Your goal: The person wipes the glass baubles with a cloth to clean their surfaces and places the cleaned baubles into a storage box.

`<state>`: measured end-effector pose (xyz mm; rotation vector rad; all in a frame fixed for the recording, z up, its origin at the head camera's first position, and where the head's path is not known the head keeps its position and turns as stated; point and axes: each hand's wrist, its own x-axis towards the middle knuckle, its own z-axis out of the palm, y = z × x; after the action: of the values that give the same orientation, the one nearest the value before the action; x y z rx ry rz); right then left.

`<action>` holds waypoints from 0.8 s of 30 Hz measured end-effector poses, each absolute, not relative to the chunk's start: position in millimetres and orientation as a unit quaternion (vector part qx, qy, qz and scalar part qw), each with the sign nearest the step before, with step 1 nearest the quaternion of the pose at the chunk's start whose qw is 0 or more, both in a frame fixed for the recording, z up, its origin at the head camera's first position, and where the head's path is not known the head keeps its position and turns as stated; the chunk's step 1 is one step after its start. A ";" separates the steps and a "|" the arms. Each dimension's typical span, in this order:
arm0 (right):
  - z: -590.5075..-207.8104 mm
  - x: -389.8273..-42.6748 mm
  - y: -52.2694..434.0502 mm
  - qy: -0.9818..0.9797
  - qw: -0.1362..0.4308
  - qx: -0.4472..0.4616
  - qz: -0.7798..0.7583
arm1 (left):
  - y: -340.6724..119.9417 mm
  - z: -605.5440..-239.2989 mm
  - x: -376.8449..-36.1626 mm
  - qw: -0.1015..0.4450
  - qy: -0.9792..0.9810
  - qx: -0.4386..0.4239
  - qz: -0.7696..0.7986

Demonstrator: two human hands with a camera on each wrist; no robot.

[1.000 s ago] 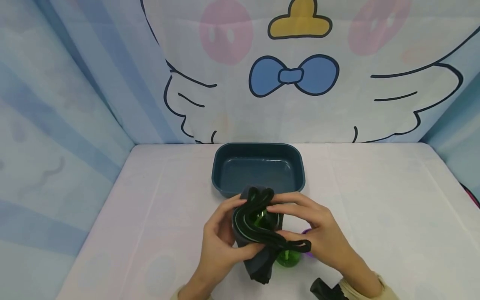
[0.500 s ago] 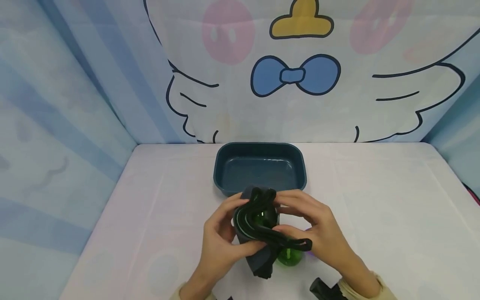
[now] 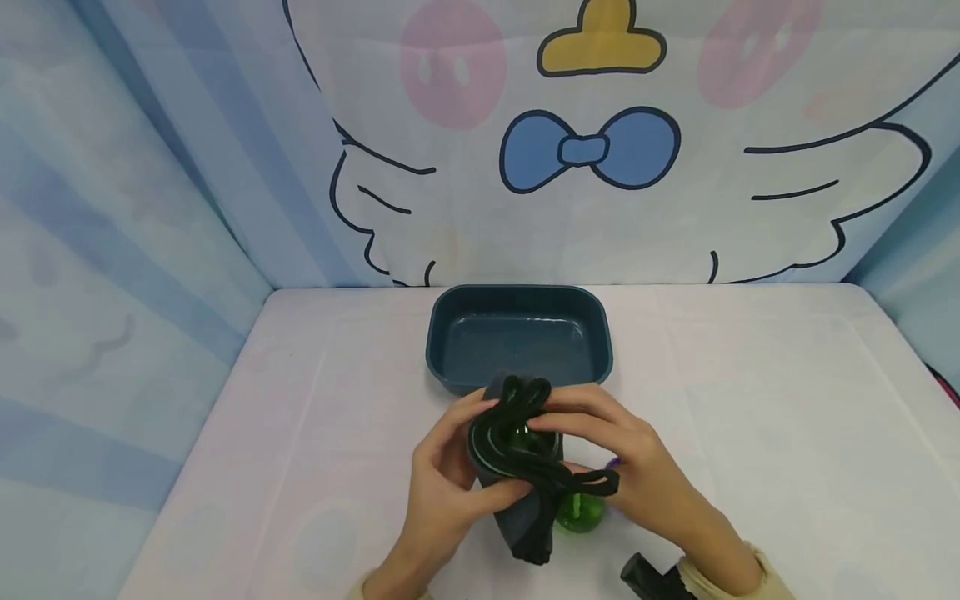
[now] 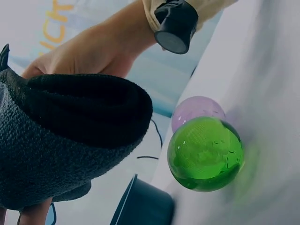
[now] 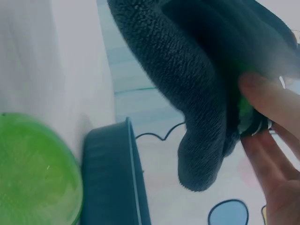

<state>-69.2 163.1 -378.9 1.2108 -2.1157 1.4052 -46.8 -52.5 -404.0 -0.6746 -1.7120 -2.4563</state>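
Two hands hold a dark fleece pouch [image 3: 517, 467] upright just above the table [image 3: 750, 433], mouth up. The left hand [image 3: 442, 492] curls its fingers round the pouch's side to steady it; the right hand [image 3: 630, 475] pinches the rim and black drawstring [image 3: 577, 482], apparently keeping the mouth spread, since something green shows inside. A green glass ball [image 4: 205, 153] rests on the table just beside the pouch, touching a pale purple ball [image 4: 197, 110] behind it. Beyond the hands sits a dark blue tray [image 3: 438, 350], its near rim close to the pouch. Wide bare table lies to either side; the cartoon backdrop [image 3: 592, 150] closes the far edge.
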 end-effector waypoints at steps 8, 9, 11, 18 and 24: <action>-383.7 -67.7 163.2 -0.732 0.087 0.367 0.567 | -51.8 -403.7 -46.0 0.032 -0.560 -0.223 -0.797; -383.9 -67.5 162.7 -0.732 0.079 0.363 0.571 | -52.1 -403.8 -46.2 0.032 -0.560 -0.221 -0.798; -383.3 -66.8 161.4 -0.734 0.063 0.350 0.579 | -52.9 -404.0 -46.7 0.036 -0.563 -0.219 -0.796; -376.4 -62.4 160.7 -0.736 0.046 0.302 0.604 | -54.8 -405.0 -45.9 0.058 -0.594 -0.243 -0.765; -373.5 -61.0 161.0 -0.738 0.033 0.271 0.617 | -53.3 -405.9 -46.2 0.068 -0.590 -0.251 -0.764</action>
<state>-61.0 161.0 -373.5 0.8347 -2.2715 1.8992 -46.2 -53.3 -405.9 -0.7570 -1.7776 -2.3018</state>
